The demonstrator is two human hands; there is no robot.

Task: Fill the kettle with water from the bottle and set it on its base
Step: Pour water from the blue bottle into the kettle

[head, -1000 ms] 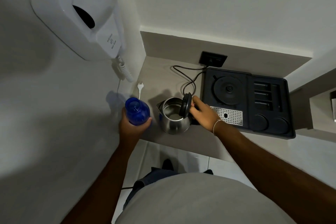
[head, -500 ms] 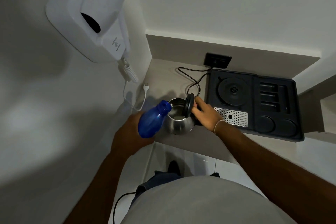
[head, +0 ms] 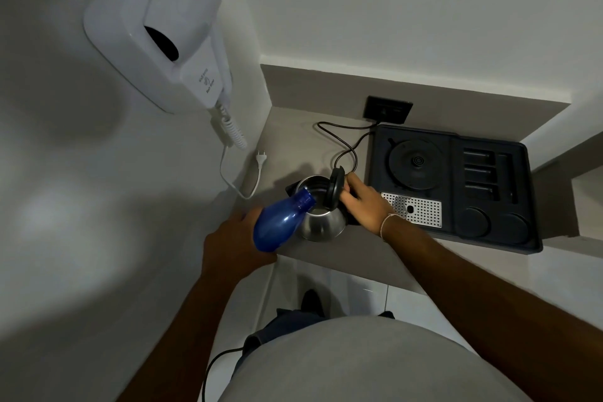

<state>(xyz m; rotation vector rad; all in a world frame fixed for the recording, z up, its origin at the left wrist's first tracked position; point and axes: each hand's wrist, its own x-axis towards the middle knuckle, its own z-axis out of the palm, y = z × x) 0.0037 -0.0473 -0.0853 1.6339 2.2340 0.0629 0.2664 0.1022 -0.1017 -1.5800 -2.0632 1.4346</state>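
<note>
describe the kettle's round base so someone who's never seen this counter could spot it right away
Find the black tray at the right of the grey counter, below the wall socket. The kettle base sits in its back left corner, above the perforated metal drip grate. It is the tray's largest circle, with a ringed connector at its centre, unlike the two smaller plain discs in front.

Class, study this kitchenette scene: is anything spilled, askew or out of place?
No spill is visible. One oddity: the white plug of the wall-mounted hair dryer lies loose on the counter, unplugged. The left hand tips the blue bottle into the open kettle.
</note>
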